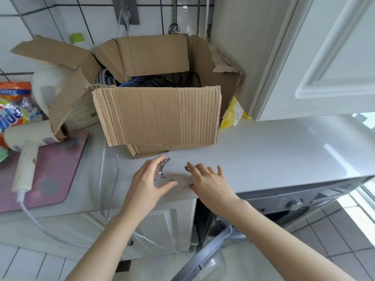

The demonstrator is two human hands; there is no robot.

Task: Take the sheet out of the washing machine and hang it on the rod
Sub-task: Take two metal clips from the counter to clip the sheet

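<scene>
Both my hands are on the white countertop (274, 155) in front of a cardboard box. My left hand (150, 179) curls its fingers and thumb around a shiny metal clip (161, 172). My right hand (209, 183) lies with fingers spread over a second metal clip (186, 168), of which only the ends stick out; I cannot tell if it grips it. The grey washing machine (294, 205) sits under the counter at the right, its round door (209, 260) swung open. No sheet or rod is in view.
An open cardboard box (158, 116) holding cables stands at the back of the counter. A white hair dryer (26, 155) lies on a pink mat (60, 173) at the left, beside detergent bags (14, 110). A white wall cabinet (304, 57) hangs at the upper right.
</scene>
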